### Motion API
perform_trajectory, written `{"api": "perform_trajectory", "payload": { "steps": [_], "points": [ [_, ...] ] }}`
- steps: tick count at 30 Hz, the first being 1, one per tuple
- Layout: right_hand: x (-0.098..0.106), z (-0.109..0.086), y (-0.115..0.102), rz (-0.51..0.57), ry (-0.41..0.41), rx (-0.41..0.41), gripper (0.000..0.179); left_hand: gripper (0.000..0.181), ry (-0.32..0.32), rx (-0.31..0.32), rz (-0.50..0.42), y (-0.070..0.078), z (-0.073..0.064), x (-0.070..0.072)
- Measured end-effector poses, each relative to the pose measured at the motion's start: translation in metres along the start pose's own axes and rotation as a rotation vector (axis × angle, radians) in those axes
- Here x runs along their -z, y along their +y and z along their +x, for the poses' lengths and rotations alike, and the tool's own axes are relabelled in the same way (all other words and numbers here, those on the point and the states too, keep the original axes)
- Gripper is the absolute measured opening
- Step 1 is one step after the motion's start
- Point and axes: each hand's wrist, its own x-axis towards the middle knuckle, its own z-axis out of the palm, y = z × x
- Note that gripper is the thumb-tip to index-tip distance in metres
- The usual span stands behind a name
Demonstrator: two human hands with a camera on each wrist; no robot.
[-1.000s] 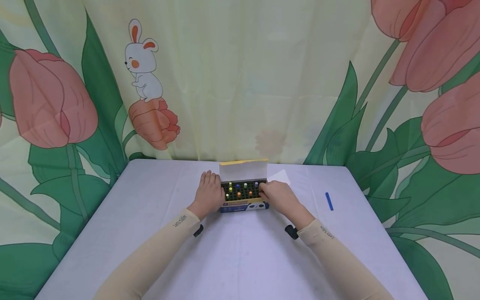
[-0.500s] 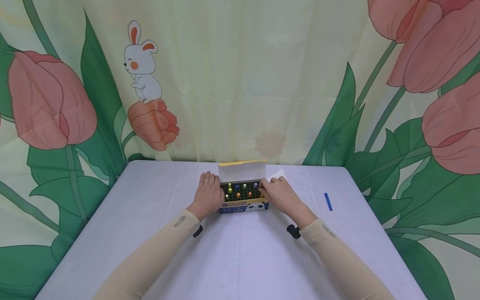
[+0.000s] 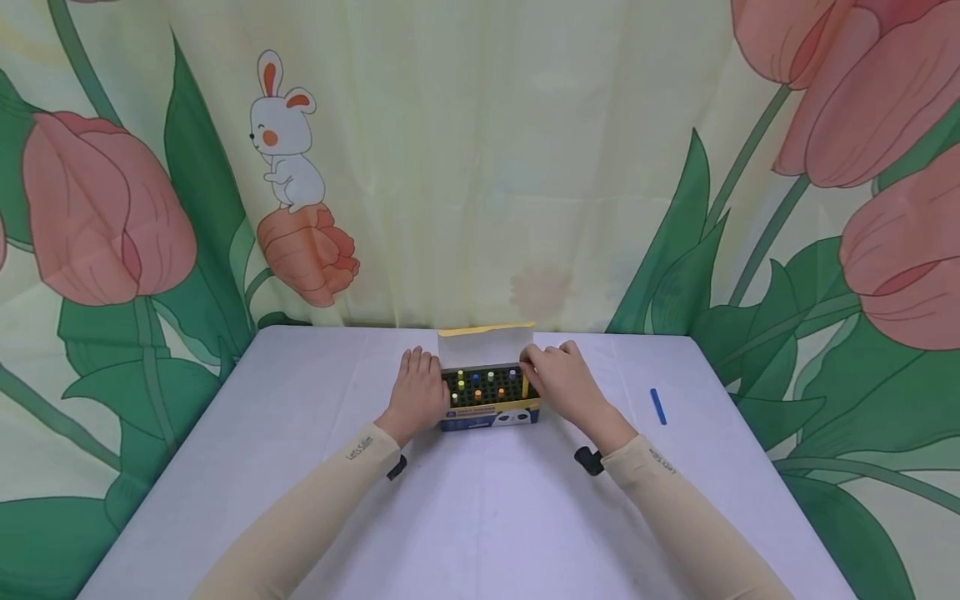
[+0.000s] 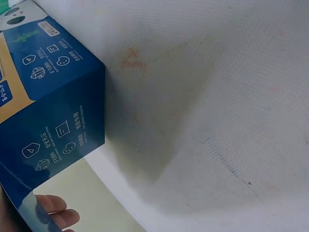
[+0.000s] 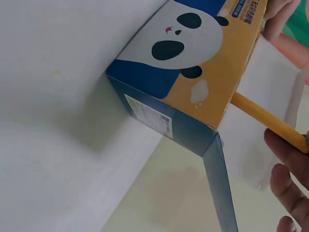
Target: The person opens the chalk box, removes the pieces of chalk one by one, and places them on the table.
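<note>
A blue and yellow box of chalk [image 3: 487, 414] with a panda on its front stands near the table's far edge, lid up. Its dark, holed insert carries several coloured chalk sticks. My left hand [image 3: 417, 389] holds the box's left end, fingers stretched forward and thumb at the rim; its fingertips [image 4: 58, 211] show past the side flap in the left wrist view. Above the box's right end, my right hand [image 3: 564, 382] pinches a yellow-orange chalk stick [image 5: 270, 120] between thumb and fingers. The stick slants down into the box, and its lower end is hidden behind the front wall.
A blue chalk stick [image 3: 658, 407] lies on the white tablecloth [image 3: 480, 517] to the right. The raised white lid [image 3: 486, 343] stands at the back of the box. A curtain with tulips and a rabbit [image 3: 480, 167] hangs behind the table.
My right hand has risen slightly, and the yellow-orange stick now shows below its fingers. The left hand has stayed at the box's left end.
</note>
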Motion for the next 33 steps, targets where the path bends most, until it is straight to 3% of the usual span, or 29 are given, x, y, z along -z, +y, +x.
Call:
{"api": "perform_trajectory", "payload": {
  "steps": [6,12,25,33],
  "points": [
    [0.009,0.005,0.007,0.017,0.098,0.005,0.008,0.057,-0.024,0.008,0.007,-0.003,0.001,0.001],
    [0.017,0.005,0.016,0.019,0.155,-0.028,0.01,0.055,-0.001,0.009,-0.018,-0.004,-0.003,0.0],
    [0.016,-0.004,0.042,0.025,0.178,-0.086,0.009,0.054,0.03,-0.007,-0.047,0.0,-0.005,0.001],
    [0.017,-0.008,0.052,0.048,0.188,-0.11,0.009,0.056,-0.016,-0.001,-0.03,0.0,-0.003,0.002]
  ]
}}
